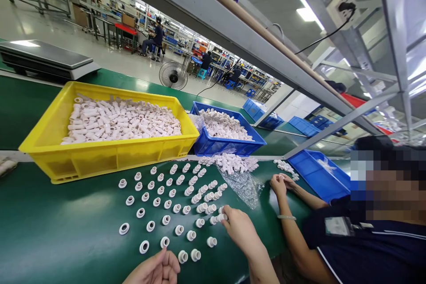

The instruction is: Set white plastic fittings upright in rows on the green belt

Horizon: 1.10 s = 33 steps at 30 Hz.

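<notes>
At the lower middle, my left hand [155, 268] has its fingers curled in, with the thumb and fingertip at the near edge of a white flanged plastic fitting [164, 242]. Farther right, my right hand [241, 230] pinches a white plastic pipe fitting [220, 218] between thumb and forefinger, among the rightmost pieces. Loose rows of the same kind of fittings stand on the green tabletop [76, 230]. Those at the left, such as a wide ring [124, 229], look like flanges alone, while pieces toward the right, such as one fitting [201, 207], show a longer stacked body.
A yellow bin [113, 155] and a blue bin [229, 145], both full of white fittings, stand behind the rows. White pieces [233, 163] lie on a clear plastic bag [246, 188]. At right, a co-worker's hands [281, 183] work beside another blue bin [322, 177]. A metal frame crosses overhead.
</notes>
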{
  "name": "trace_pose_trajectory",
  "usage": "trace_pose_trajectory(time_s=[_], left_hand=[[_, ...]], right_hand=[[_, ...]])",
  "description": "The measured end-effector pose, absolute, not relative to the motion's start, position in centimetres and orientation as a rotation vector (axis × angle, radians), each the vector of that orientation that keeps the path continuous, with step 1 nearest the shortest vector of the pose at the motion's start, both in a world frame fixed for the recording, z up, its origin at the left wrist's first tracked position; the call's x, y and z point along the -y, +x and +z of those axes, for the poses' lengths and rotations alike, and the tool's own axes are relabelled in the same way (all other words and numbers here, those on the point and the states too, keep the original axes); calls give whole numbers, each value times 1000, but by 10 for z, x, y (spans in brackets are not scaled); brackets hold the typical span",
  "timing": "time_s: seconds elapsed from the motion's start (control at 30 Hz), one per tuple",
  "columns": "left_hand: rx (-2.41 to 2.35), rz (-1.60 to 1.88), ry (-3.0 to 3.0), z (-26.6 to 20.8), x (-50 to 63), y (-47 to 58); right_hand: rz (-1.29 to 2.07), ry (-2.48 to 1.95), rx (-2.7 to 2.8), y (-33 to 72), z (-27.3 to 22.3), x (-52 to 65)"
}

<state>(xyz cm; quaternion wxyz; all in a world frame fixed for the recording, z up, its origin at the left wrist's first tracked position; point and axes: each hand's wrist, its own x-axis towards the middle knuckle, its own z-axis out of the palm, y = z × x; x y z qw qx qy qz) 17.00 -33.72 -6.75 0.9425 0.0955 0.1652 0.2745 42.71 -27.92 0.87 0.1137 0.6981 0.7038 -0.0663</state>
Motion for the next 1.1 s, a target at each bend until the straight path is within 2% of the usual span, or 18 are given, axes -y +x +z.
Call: trace_pose_trajectory(time_s=[0.77, 1.1], left_hand=[[-309, 511, 173, -67, 333, 167], [-274, 554, 188, -80, 334, 170]], right_hand=[[-188, 1950, -2030, 419, -10, 267], [-249, 2054, -2032, 418, 7, 273]])
